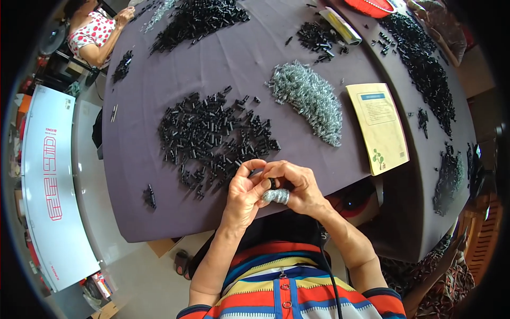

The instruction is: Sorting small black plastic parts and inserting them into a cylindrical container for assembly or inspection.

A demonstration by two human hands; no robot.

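Note:
My left hand and my right hand meet at the table's near edge, fingertips pinched together. Between them shows a small black cylindrical part; its finer shape is hidden by the fingers. A grey-white wrapping covers one finger or thumb by my right hand. Just beyond the hands spreads a loose heap of small black cylindrical parts. To its right lies a pile of small silvery pieces, too fine to tell whether they are springs.
The table wears a grey-purple cloth. A yellow booklet lies at the right. More black parts are heaped at the far side, near a red basket. Another person sits at the far left; a long white box stands left.

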